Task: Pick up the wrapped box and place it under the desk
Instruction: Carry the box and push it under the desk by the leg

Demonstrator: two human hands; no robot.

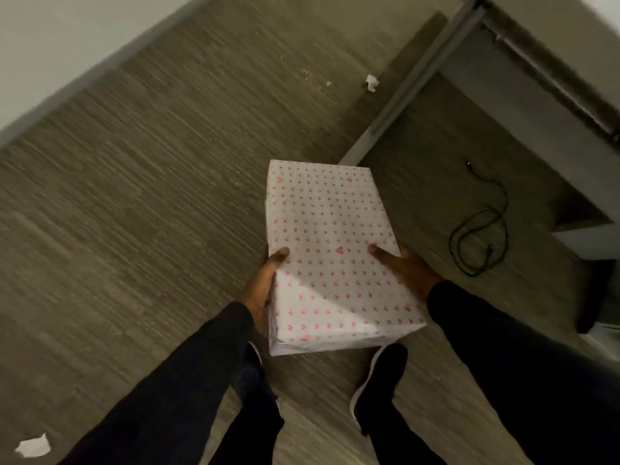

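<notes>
The wrapped box [330, 250], white paper with small pink hearts, is held in the air above the floor in front of me. My left hand [265, 281] grips its left side with the thumb on top. My right hand [407, 268] grips its right side, thumb resting on the top face. Both arms wear dark sleeves. The desk [550, 95] stands at the upper right, its grey leg [412, 85] running diagonally, with shadowed floor beneath it just beyond the box.
A black cable [483, 236] lies coiled on the floor under the desk. Scraps of white paper [33, 446] lie at the lower left, and another paper scrap [370, 82] near the desk leg. My dark shoes [379, 380] stand below the box. A white wall [67, 38] runs along the upper left.
</notes>
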